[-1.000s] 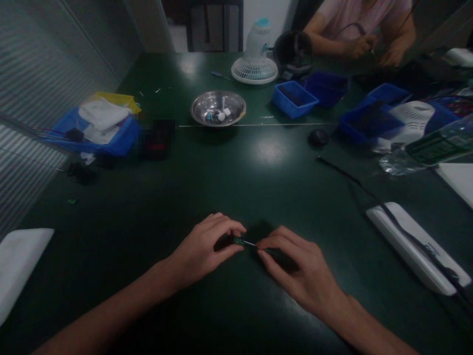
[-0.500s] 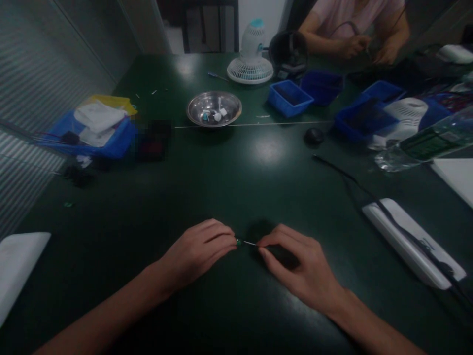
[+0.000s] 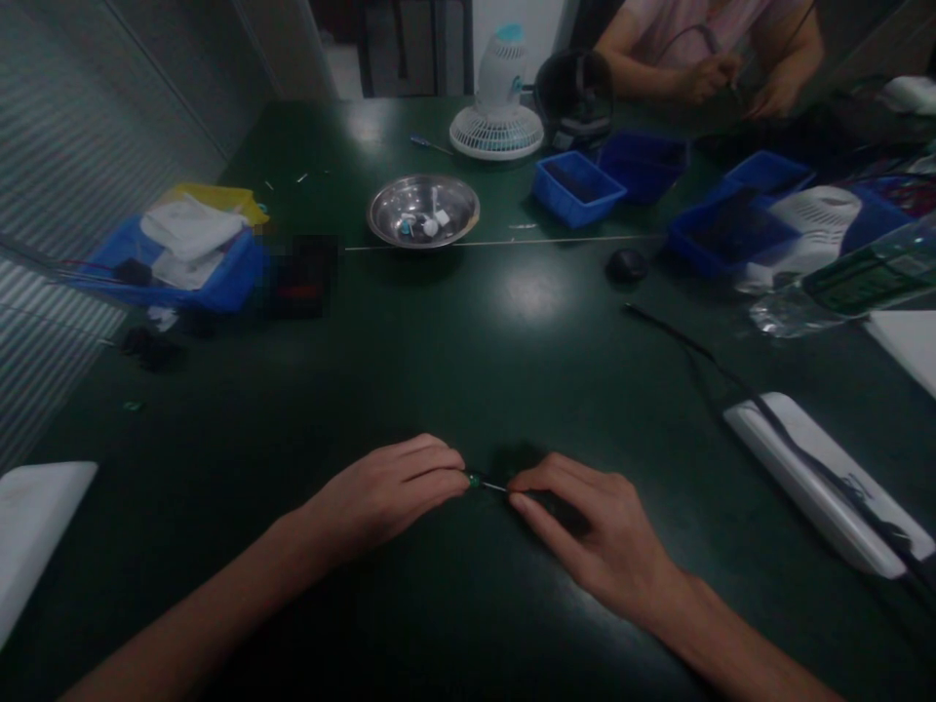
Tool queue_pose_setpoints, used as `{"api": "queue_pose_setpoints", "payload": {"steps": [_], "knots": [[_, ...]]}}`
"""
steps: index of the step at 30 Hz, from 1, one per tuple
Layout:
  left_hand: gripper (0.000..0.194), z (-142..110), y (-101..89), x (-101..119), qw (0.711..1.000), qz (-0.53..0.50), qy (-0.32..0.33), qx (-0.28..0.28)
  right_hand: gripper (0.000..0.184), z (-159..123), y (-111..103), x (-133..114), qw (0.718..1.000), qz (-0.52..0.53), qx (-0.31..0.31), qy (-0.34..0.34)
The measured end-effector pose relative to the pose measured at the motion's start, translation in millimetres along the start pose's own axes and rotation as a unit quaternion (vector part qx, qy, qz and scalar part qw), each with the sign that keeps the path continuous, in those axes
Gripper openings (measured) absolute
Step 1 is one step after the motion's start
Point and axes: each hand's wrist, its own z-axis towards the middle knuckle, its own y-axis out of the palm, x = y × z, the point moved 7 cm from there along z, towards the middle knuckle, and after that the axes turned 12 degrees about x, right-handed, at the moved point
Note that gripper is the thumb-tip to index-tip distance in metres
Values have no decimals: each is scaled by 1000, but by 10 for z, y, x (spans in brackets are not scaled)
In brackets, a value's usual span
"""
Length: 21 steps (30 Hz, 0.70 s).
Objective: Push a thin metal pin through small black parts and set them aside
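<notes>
Low over the dark green table [image 3: 453, 370], my left hand [image 3: 399, 487] is closed, its fingertips pinching a small green piece [image 3: 474, 481] that looks like a tiny circuit board. Most of that piece is hidden behind the fingers. My right hand [image 3: 596, 522] pinches a thin silvery pin or wire [image 3: 495, 487] between thumb and forefinger. The pin's free end points left and meets or nearly meets the green piece; whether they touch, I cannot tell. Both hands are close together near the table's front middle.
Farther back stands a metal bowl [image 3: 380, 219] with small white parts. A blue bin [image 3: 253, 278] is at left, more blue bins [image 3: 581, 210] at back right. A white fan [image 3: 501, 117], mouse [image 3: 627, 265], bottle [image 3: 848, 278] and power bank-like white box [image 3: 819, 478] lie around. Another person's hands [image 3: 713, 78] work opposite.
Both hands keep nearly the same pose, still pinching the green piece and the pin. The view has shifted slightly, so the background things sit a little differently.
</notes>
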Motion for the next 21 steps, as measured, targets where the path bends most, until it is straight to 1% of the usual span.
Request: {"api": "queue_pose_setpoints", "payload": {"steps": [6, 10, 15, 21], "knots": [[20, 27, -11, 13, 1000, -3, 6, 21, 14, -7, 10, 32, 1000, -10, -3, -3], [19, -3, 1, -14, 999, -23, 8, 33, 12, -7, 14, 39, 1000, 12, -17, 1], [19, -54, 41, -98, 999, -47, -21, 15, 11, -12, 21, 57, 999, 32, -29, 9], [17, -31, 45, -144, 996, -63, -65, 1, 11, -16, 34, 53, 999, 23, -28, 12]]}}
